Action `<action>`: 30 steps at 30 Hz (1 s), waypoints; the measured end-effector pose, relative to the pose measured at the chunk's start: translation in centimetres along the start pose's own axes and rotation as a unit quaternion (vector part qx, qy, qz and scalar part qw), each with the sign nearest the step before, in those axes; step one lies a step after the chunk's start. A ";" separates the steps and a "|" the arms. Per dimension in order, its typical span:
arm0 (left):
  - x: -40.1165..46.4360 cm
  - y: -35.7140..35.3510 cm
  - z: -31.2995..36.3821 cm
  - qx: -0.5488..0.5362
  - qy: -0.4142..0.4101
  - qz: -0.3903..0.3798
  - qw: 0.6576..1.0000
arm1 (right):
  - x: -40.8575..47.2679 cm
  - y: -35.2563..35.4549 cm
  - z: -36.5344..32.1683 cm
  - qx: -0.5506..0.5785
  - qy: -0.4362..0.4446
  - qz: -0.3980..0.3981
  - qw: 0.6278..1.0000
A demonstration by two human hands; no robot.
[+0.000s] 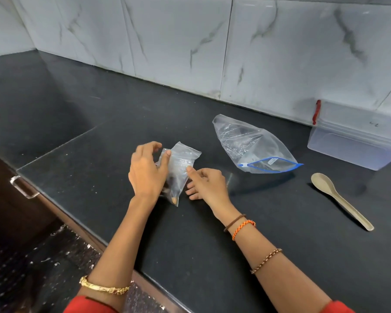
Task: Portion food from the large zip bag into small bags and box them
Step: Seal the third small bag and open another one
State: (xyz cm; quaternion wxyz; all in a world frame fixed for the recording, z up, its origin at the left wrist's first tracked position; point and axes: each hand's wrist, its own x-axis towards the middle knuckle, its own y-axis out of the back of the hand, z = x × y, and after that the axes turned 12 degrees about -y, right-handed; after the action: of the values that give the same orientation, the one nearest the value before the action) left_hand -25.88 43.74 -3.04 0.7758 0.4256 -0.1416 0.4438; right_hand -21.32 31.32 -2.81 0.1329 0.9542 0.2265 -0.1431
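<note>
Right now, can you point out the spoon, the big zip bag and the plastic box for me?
spoon [322, 183]: head view, on its bowl.
large zip bag [246, 141]: head view, on its clear middle.
plastic box [357, 134]: head view, on its front wall.

A small clear plastic bag [178, 170] is held above the dark stone counter [99, 143] near its front edge. A large clear zip bag [253, 145] lies to its right; a pale wooden spoon [339, 199] and a translucent lidded plastic box [357, 136], against the back wall, lie farther right.
</note>
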 end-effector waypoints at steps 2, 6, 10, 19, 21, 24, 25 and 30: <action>-0.2 0.3 0.9 0.004 -0.018 0.030 0.999 | -0.5 1.1 0.1 -0.017 0.006 -0.018 1.000; -0.9 -0.6 5.2 -0.058 -0.102 0.042 0.992 | -2.0 5.4 0.3 0.011 0.059 0.000 0.998; -2.2 -3.9 12.0 -0.190 -0.149 -0.004 0.970 | -3.8 12.3 1.4 0.077 0.112 0.114 0.984; -8.4 -13.7 26.3 -0.368 -0.064 -0.262 0.890 | -6.3 32.2 7.7 0.034 0.016 0.494 0.869; -9.8 -16.0 28.1 -0.352 -0.042 -0.331 0.875 | -6.4 35.5 9.5 0.020 -0.029 0.551 0.834; -10.9 -18.6 30.2 -0.314 -0.054 -0.377 0.870 | -5.6 38.4 10.8 0.045 -0.052 0.558 0.827; -11.1 -19.6 31.2 -0.306 -0.062 -0.385 0.869 | -5.2 39.5 10.8 0.038 -0.058 0.558 0.827; -11.7 -23.7 34.6 -0.236 -0.108 -0.412 0.873 | -3.1 41.9 10.0 -0.119 -0.101 0.533 0.832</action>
State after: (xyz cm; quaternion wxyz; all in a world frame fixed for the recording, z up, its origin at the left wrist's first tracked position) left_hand -7.82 4.13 -2.01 0.9456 0.2950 -0.1369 -0.0116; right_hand -6.37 -9.16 -3.09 0.3230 0.8842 -0.3162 -0.1176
